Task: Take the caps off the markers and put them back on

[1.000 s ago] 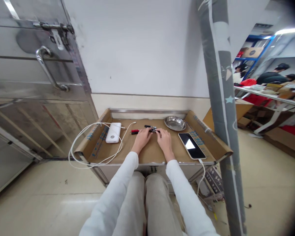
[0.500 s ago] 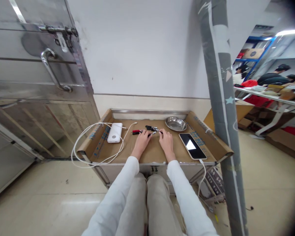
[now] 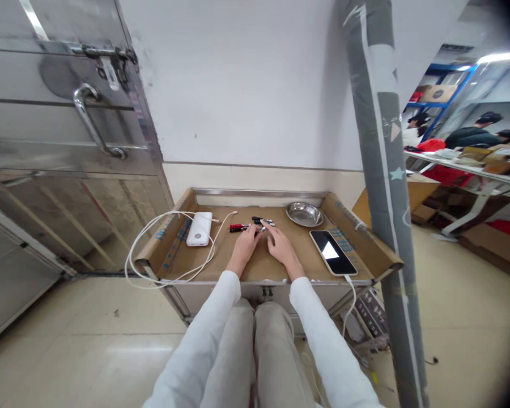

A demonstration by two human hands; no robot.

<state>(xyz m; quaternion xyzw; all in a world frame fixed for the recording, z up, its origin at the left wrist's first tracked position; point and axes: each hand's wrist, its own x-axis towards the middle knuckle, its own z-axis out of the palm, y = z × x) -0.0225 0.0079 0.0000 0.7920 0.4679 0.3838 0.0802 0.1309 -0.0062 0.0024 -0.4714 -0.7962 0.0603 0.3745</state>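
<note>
My left hand (image 3: 245,243) is closed around a slim pen (image 3: 262,229), whose pale end pokes out toward the other hand; most of it is hidden by the fingers. Close beside it, my right hand (image 3: 281,247) has its fingers apart and its index finger stretched over that end. Whether the finger touches it I cannot tell. Just beyond the hands lie a red pen (image 3: 237,226) and a black pen (image 3: 261,220), with others partly covered by the fingers. They rest on the brown paper-covered tabletop (image 3: 227,266).
To the left sits a white power bank (image 3: 199,229) with a looping white cable (image 3: 130,258). At the right are a steel bowl (image 3: 305,214) and a phone (image 3: 333,253) on a cable. Raised edges bound the table. A grey wrapped pole (image 3: 385,170) stands at its right.
My right hand has shifted left, closer to my left hand, and its fingers have spread. The pen between the hands now shows less. The left hand has hardly moved.
</note>
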